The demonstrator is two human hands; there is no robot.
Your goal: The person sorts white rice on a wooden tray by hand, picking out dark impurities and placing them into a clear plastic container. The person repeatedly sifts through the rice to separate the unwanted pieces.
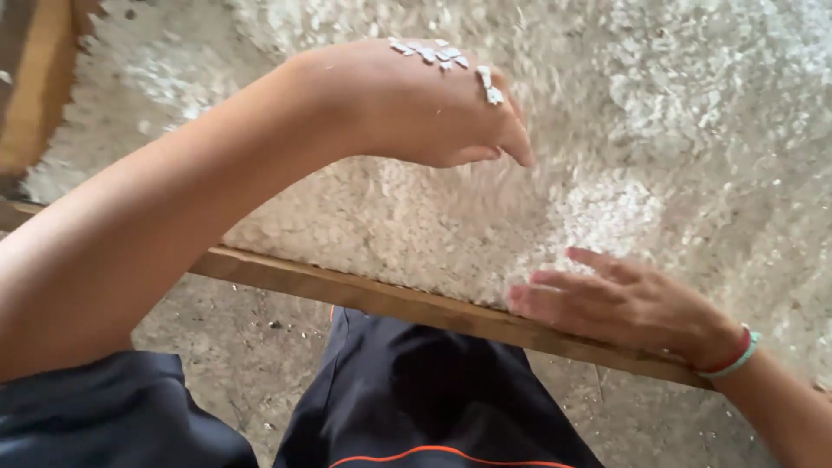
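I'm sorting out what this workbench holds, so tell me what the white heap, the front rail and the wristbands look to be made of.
Heap: small white flakes, matte and chalky, maybe shell or plastic chips; a few cling to the left hand. Rail: bare wood, brown, rough and unvarnished, grain visible. Wristbands by the right hand: thin red and teal bands, probably cord or rubber; too small to tell.

I see a rough workshop or drying shed: a wooden frame [381, 299] full of white flakes [416, 225], bare concrete floor [234, 334].
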